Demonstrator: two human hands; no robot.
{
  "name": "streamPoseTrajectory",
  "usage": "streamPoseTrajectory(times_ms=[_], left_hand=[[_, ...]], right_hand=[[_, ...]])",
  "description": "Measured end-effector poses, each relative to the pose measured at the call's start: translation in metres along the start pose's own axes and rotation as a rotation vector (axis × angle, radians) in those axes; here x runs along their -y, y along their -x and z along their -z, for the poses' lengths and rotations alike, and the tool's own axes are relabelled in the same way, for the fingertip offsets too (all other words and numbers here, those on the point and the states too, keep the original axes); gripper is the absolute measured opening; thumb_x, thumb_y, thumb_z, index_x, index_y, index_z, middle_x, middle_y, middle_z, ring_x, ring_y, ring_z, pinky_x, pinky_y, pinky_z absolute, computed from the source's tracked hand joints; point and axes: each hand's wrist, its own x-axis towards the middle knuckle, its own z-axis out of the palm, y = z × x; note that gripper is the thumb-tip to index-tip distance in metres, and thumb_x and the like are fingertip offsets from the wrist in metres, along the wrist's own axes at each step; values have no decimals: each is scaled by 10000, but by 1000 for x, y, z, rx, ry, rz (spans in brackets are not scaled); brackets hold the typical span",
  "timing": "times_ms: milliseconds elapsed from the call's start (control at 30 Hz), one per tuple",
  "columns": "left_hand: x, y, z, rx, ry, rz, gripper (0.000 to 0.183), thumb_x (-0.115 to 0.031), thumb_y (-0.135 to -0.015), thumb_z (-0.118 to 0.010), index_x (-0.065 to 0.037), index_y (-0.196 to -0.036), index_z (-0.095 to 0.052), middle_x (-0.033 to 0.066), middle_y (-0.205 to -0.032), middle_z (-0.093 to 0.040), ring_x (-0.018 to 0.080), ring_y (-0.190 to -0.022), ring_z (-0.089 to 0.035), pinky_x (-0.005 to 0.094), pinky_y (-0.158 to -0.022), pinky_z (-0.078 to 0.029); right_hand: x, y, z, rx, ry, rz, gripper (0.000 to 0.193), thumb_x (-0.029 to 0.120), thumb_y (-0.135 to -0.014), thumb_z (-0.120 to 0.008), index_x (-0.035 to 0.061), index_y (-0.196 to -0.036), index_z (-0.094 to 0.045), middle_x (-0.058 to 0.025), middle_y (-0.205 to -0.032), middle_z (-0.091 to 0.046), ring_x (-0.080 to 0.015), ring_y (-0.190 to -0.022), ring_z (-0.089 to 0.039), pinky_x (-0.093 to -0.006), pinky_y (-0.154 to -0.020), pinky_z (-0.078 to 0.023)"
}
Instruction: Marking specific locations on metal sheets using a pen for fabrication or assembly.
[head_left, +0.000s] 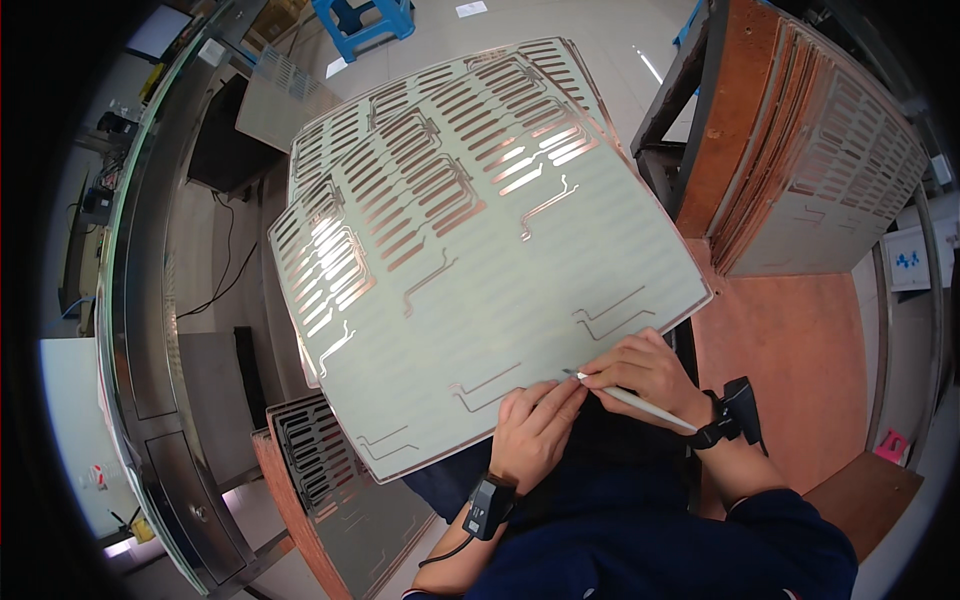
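A large pale grey-green panel (600,240) with copper-coloured slot and line patterns lies before me, on top of at least one similar panel. My right hand (645,375) is closed around a slim white-handled tool (640,403), pen-shaped with a short grey tip. That tip meets the panel's near edge, beside my left fingertips; whether it is a blade I cannot tell. My left hand (535,425) rests at this same edge, fingers stretched out together over the surface, holding no tool. Each wrist wears a strapped black device.
Many similar panels (840,150) lean upright at the right above a copper-coloured surface (780,350). More patterned panels (325,470) stand low on the left. A metal-edged bench (150,300) runs along the left, and a blue stool (365,25) stands beyond the panels.
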Motion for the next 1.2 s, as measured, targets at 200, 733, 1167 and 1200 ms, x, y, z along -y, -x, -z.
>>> streamPoseTrajectory(times_ms=[200, 733, 1167, 1200], left_hand=[[1, -1, 2, 7, 0, -6, 366, -55, -809, -751, -75, -1174, -716, 30, -1247, -667, 241, -1098, -594, 400, -902, -459], [6, -35, 20, 93, -27, 172, 359, -85, -881, -667, -86, -1239, -685, 76, -1346, -609, 323, -1228, -536, 440, -1036, -393], [14, -33, 10, 68, -73, 137, 366, -108, -859, -691, -131, -1224, -697, 47, -1352, -610, 302, -1244, -529, 454, -1020, -398], [13, -33, 9, 66, -66, 131, 366, -108, -859, -691, -131, -1224, -697, 47, -1352, -610, 302, -1244, -529, 454, -1020, -398]], right_hand=[[0, -2, -3, -39, 53, 33, 260, 51, -714, -810, 157, -927, -704, 67, -1003, -734, -130, -841, -642, -287, -761, -416], [-23, -47, -8, -112, -57, -3, 233, 28, -753, -765, 85, -939, -638, -37, -980, -702, -257, -893, -656, -378, -800, -480], [-23, -43, -4, -84, -3, -5, 255, 4, -734, -780, 87, -933, -644, -34, -1020, -689, -251, -921, -651, -366, -836, -502], [-24, -42, -4, -104, 8, -8, 255, 0, -737, -778, 86, -939, -648, -35, -1026, -689, -255, -922, -650, -364, -835, -507]])
